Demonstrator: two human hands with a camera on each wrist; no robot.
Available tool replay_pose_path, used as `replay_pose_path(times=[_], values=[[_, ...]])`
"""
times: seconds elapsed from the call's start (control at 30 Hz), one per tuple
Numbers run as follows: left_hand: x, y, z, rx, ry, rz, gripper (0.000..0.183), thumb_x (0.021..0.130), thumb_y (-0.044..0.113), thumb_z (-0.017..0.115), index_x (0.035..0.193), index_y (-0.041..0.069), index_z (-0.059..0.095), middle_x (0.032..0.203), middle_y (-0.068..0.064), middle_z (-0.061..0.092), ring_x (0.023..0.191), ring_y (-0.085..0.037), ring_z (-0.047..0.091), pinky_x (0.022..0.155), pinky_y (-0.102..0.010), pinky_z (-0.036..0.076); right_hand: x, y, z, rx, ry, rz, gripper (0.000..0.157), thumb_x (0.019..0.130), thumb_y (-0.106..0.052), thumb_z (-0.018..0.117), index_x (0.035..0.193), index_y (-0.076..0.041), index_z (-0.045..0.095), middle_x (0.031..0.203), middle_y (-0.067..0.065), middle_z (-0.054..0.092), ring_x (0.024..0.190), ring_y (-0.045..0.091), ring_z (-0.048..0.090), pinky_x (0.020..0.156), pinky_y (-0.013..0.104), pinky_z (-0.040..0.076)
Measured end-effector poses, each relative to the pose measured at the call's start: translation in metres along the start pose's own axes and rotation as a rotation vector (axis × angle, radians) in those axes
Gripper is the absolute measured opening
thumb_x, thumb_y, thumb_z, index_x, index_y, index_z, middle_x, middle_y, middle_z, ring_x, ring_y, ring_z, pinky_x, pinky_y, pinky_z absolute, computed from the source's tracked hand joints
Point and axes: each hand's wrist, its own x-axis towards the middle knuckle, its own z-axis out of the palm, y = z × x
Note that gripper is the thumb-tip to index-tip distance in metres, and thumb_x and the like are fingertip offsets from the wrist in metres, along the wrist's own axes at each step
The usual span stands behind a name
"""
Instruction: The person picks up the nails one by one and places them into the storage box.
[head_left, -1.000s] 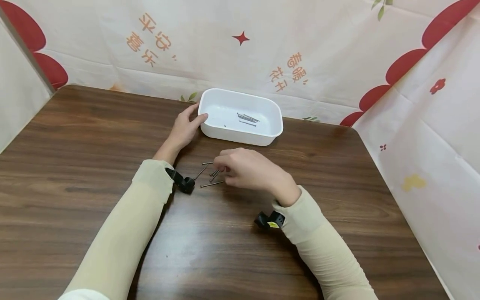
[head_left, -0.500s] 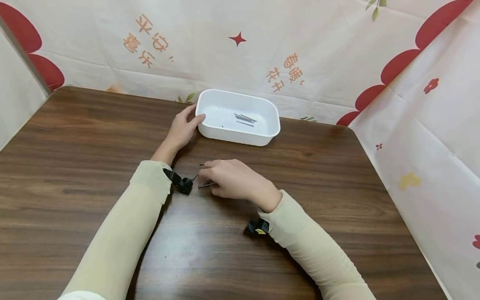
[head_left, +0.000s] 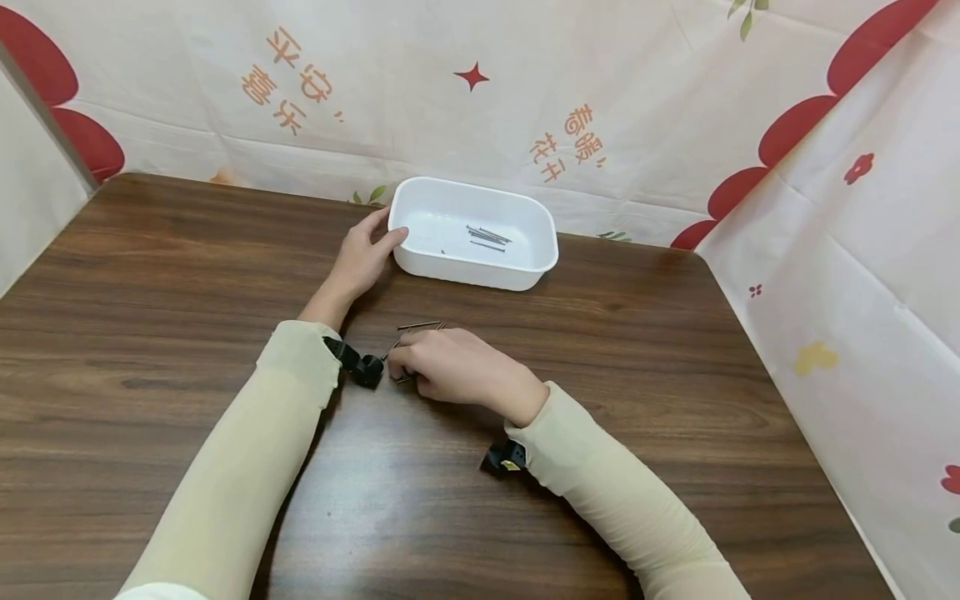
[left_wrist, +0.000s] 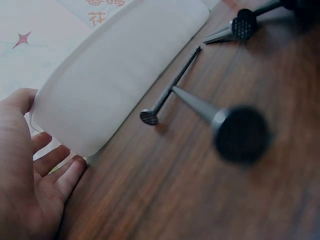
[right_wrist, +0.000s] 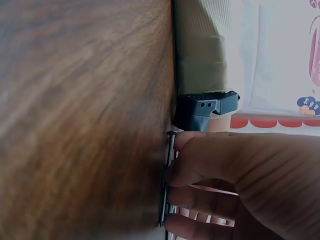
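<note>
Where the head view hides contact, the right wrist view's lower centre shows your right hand [head_left: 457, 362] touching a nail [right_wrist: 170, 147], pinching unclear; your left hand [head_left: 358, 262] grips the upper-centre white box [head_left: 472, 270]; upper-left cloth [head_left: 187, 83] reads "平安喜乐".

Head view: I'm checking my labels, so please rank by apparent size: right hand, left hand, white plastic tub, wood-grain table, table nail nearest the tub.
1. Wood-grain table
2. White plastic tub
3. Right hand and left hand: too close to rank
4. Nail
</note>
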Motion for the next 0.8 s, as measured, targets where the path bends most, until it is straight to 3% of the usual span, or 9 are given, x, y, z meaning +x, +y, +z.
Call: replay_pose_path(times=[0.53,0.8], values=[[-0.0008,-0.0014,-0.0005,0.016,0.005,-0.004,0.067,0.101,0.042,0.055,0.159,0.014,0.035,0.158,-0.013,0.044,0.143,-0.031,0.047,0.116,-0.047,0.042,0.0034,-0.0018,0.0051,-0.019,-0.032,0.079,0.027,0.076,-0.001,0.068,0.089,-0.024,0.063,0.089,-0.009,0.058,0.074,0.007,0.054,0.058,0.025,0.041],[0.0,-0.0006,0.0003,0.016,0.003,-0.01,0.068,0.101,0.043,0.055,0.159,0.015,0.035,0.159,-0.013,0.043,0.143,-0.031,0.047,0.116,-0.046,0.042,0.0013,-0.0006,0.0037,-0.031,0.003,0.046,0.024,0.081,-0.002,0.067,0.092,-0.023,0.066,0.091,-0.009,0.06,0.076,0.007,0.056,0.061,0.024,0.044]])
